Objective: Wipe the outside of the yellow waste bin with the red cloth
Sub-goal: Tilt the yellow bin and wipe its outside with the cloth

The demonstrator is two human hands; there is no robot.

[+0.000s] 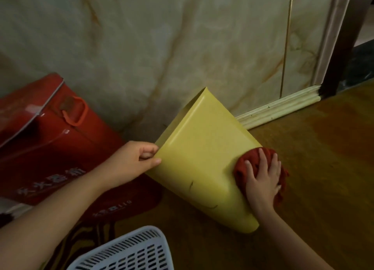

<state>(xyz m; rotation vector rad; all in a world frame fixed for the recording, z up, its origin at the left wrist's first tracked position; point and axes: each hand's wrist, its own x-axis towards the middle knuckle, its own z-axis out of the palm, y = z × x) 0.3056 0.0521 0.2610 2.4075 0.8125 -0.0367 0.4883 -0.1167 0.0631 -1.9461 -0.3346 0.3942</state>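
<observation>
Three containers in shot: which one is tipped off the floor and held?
The yellow waste bin: tilted, left hand pinching its rim, right hand pressing the red cloth on it. The red box and white basket go untouched.

Two bare forearms in view, no sleeves down to the frame edge. No watch, bracelet or ring on either wrist or finger. Left hand (132, 160) with short, unpainted nails on thumb and forefinger. Right hand (263, 180) likewise ungloved, nails short and plain. Nothing else worn visible; upper arms out of frame.
</observation>
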